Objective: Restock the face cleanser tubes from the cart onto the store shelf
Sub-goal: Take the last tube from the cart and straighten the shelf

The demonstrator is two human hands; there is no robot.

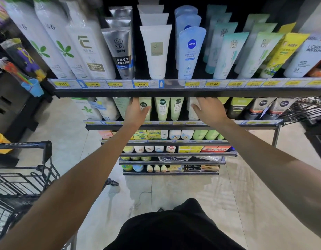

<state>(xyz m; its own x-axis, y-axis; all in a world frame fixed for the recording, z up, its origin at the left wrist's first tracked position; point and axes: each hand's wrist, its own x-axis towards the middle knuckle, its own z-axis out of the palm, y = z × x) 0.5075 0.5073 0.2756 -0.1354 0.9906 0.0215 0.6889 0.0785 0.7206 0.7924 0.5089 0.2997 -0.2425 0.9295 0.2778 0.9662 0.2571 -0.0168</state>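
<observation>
At centre frame we see pale green tubes (162,108) standing in a row on the second shelf (181,123), just under the top shelf's edge. Our left hand (137,110) reaches in at the left of that row, fingers round a tube there, though the grasp is partly hidden. Our right hand (208,108) rests spread against a white tube (193,109) at the row's right; whether it grasps, we cannot tell. The cart (20,177) sits at lower left, its contents unclear. To do this step well, we judge we should square the tubes upright, labels forward, and ease them back without toppling neighbours.
</observation>
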